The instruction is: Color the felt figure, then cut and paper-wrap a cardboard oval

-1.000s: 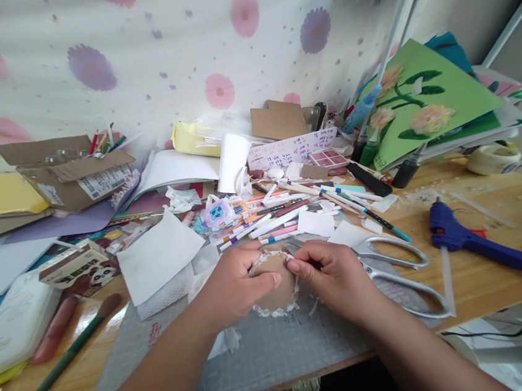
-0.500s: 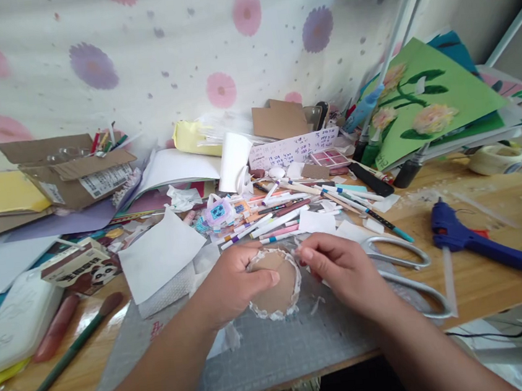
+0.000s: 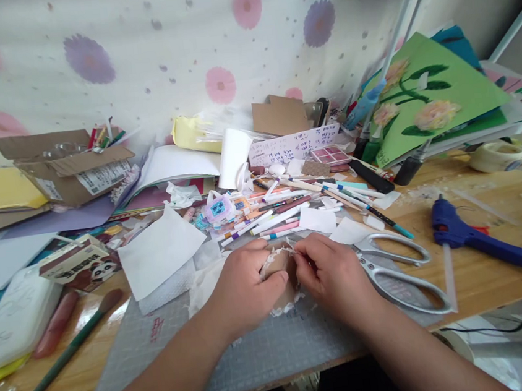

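Note:
A round piece of brown cardboard (image 3: 293, 284) with a crinkled white edging is held between my hands over a grey cutting mat (image 3: 137, 351). My left hand (image 3: 245, 284) is closed around its left side, the thumb pressed flat on its face. With fingertips pinched together, my right hand (image 3: 334, 275) grips the white edging at the disc's upper right rim. The disc is tilted and partly covered by my fingers. Beside my right hand lie silver-handled scissors (image 3: 366, 266). White tissue-like paper (image 3: 200, 292) lies under and left of my left wrist.
Marker pens (image 3: 286, 213) are heaped beyond my hands. At right lies a blue glue gun (image 3: 471, 242) with its cord. A white sheet (image 3: 160, 240), a small panda box (image 3: 79, 264) and a green-handled brush (image 3: 59, 360) are at left. Behind stands a cardboard box (image 3: 69, 166).
My right hand has moved left onto the disc's rim, from slightly apart to pinching the edging. The disc has turned and tilted, and my left hand has shifted slightly right with it.

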A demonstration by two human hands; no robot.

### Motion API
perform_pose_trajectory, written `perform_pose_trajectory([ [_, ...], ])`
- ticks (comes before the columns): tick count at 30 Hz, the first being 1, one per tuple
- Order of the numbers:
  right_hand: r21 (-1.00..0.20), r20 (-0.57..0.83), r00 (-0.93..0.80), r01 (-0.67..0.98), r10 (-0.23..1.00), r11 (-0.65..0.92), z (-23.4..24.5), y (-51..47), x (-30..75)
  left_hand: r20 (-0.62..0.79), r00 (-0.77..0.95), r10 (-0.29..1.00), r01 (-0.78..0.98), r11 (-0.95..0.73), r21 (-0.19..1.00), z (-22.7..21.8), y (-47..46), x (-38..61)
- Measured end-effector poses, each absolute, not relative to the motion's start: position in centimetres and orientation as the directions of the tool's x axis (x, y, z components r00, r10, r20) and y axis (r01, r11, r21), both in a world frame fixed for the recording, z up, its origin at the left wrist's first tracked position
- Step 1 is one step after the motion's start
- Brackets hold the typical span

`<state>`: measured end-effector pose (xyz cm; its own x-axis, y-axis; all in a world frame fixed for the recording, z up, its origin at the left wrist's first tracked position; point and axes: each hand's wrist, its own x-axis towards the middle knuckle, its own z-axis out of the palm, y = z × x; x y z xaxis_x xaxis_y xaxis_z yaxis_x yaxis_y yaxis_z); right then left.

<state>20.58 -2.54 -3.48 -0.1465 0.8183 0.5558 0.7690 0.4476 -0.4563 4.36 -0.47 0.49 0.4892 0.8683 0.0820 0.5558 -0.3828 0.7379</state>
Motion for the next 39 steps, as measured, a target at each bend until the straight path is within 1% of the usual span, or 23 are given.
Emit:
perform_pose_trajectory([
  [1,-0.436,0.557,-0.144,0.787,0.818,0.436,-3.5,-2.5,20.5,0.085,0.483,0.872,0.554,-0.379,0.741,0.5,-0.5,4.4],
  [2,-0.446,0.545,-0.135,0.789,0.827,0.422,-3.5,-2.5,20.5,0.082,0.474,0.877,0.556,-0.370,0.744,0.5,-0.6,4.4],
  [4,-0.528,0.493,-0.115,0.749,0.862,0.401,-3.4,-2.5,20.6,0.061,0.447,0.893,0.557,-0.331,0.762,0.5,-0.6,4.3],
  [5,-0.587,0.458,-0.113,0.707,0.882,0.395,-3.3,-2.4,20.8,0.044,0.434,0.900,0.548,-0.302,0.780,0.5,-0.6,4.2],
  [7,-0.709,0.395,-0.127,0.588,0.910,0.390,-3.1,-2.3,21.2,0.016,0.418,0.908,0.516,-0.252,0.819,0.6,-0.5,3.9],
  [8,-0.750,0.379,-0.138,0.534,0.915,0.391,-3.1,-2.3,21.4,0.011,0.418,0.908,0.500,-0.240,0.832,0.6,-0.4,3.9],
  [10,-0.792,0.377,-0.144,0.462,0.915,0.400,-3.0,-2.3,21.5,0.025,0.432,0.901,0.491,-0.259,0.832,0.8,-0.3,3.7],
  [11,-0.793,0.388,-0.142,0.453,0.911,0.408,-3.0,-2.3,21.5,0.042,0.447,0.894,0.504,-0.290,0.814,0.8,-0.3,3.7],
  [15,-0.696,0.481,-0.144,0.538,0.865,0.476,-3.3,-2.4,21.2,0.122,0.529,0.840,0.574,-0.459,0.678,1.0,-0.5,3.9],
  [17,-0.630,0.516,-0.156,0.597,0.842,0.497,-3.4,-2.4,21.1,0.142,0.546,0.825,0.589,-0.499,0.636,0.9,-0.5,4.1],
  [22,-0.437,0.582,-0.168,0.760,0.796,0.480,-3.5,-2.6,20.7,0.137,0.555,0.820,0.616,-0.516,0.595,0.6,-0.7,4.3],
  [26,-0.277,0.631,-0.154,0.871,0.761,0.406,-3.5,-2.9,20.2,0.120,0.561,0.819,0.625,-0.514,0.587,0.4,-0.8,4.6],
  [29,-0.237,0.632,-0.144,0.900,0.762,0.367,-3.5,-2.9,19.8,0.110,0.540,0.835,0.629,-0.487,0.606,0.3,-0.8,4.6],
  [32,-0.284,0.613,-0.127,0.886,0.780,0.367,-3.6,-2.9,19.8,0.086,0.518,0.851,0.604,-0.436,0.667,0.3,-0.7,4.5],
  [34,-0.389,0.584,-0.102,0.835,0.805,0.388,-3.6,-2.8,20.1,0.058,0.493,0.868,0.590,-0.382,0.711,0.4,-0.5,4.4],
  [37,-0.551,0.545,-0.112,0.699,0.831,0.455,-3.5,-2.6,20.7,0.013,0.450,0.893,0.574,-0.301,0.762,0.5,-0.2,4.1],
  [39,-0.598,0.550,-0.146,0.618,0.822,0.510,-3.4,-2.6,21.1,0.001,0.451,0.893,0.558,-0.282,0.780,0.6,0.0,4.0],
])
